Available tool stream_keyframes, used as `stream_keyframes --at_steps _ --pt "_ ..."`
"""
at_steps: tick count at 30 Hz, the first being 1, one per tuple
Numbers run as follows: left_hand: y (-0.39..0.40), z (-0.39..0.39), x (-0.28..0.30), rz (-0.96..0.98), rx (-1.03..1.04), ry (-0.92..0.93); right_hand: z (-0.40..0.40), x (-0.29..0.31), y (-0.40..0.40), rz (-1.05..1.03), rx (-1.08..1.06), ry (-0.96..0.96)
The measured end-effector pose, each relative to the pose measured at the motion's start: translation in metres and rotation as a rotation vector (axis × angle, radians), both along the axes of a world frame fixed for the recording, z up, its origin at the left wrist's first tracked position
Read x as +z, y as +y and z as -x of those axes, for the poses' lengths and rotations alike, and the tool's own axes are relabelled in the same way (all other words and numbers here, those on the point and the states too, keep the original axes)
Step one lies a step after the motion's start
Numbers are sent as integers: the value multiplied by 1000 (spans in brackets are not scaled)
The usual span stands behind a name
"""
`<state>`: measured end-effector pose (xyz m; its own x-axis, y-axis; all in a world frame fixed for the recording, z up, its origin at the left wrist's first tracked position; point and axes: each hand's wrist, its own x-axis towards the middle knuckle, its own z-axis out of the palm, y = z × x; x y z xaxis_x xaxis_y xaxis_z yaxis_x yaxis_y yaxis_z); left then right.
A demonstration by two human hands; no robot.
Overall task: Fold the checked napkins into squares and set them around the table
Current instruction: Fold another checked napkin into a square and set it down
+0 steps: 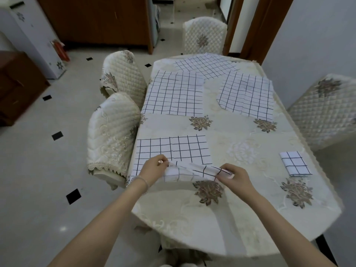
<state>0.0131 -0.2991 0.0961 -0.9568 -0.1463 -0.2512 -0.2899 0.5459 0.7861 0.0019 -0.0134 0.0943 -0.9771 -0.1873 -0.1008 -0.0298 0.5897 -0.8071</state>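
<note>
Tablecloth (240, 218): cream, embroidered with brown flower motifs, covers the table.
Chairs: four in quilted cream covers; two side by side at 9 o'clock of the table, near chair (113, 139) and far chair (123, 74); one at 12 o'clock (205, 35); one at 3 o'clock (325, 112).
Floor (38, 180): pale tiles with small black diamond insets.
Cabinet (96, 20): brown wood, at 11 o'clock, well apart from the table.
White appliance (32, 39): at 10 o'clock, flower decals on its front.

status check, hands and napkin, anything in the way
Left hand and right hand each grip near edge of napkin, mid-fold. One folded square set at right. Nothing in the way.
</note>
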Motion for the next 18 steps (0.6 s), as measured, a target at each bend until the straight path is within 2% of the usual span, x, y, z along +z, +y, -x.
stream_keyframes --at_steps 2,5,10,12,15,18 --pt "3 1 8 -62 7 -59 1 7 7 197 -59 -64" --pt "1 2 19 -301 10 -110 6 20 16 344 -75 -101" --pt "-31 -4 -1 -875 466 -208 14 36 27 502 -182 -119" --pt "-35 -15 -16 -926 477 -267 17 37 31 576 -237 -146" --pt "-21 -35 -28 -946 324 -409 24 38 36 674 -344 -259" --pt "-3 -42 -25 -790 171 -448 35 35 41 747 -444 -430"
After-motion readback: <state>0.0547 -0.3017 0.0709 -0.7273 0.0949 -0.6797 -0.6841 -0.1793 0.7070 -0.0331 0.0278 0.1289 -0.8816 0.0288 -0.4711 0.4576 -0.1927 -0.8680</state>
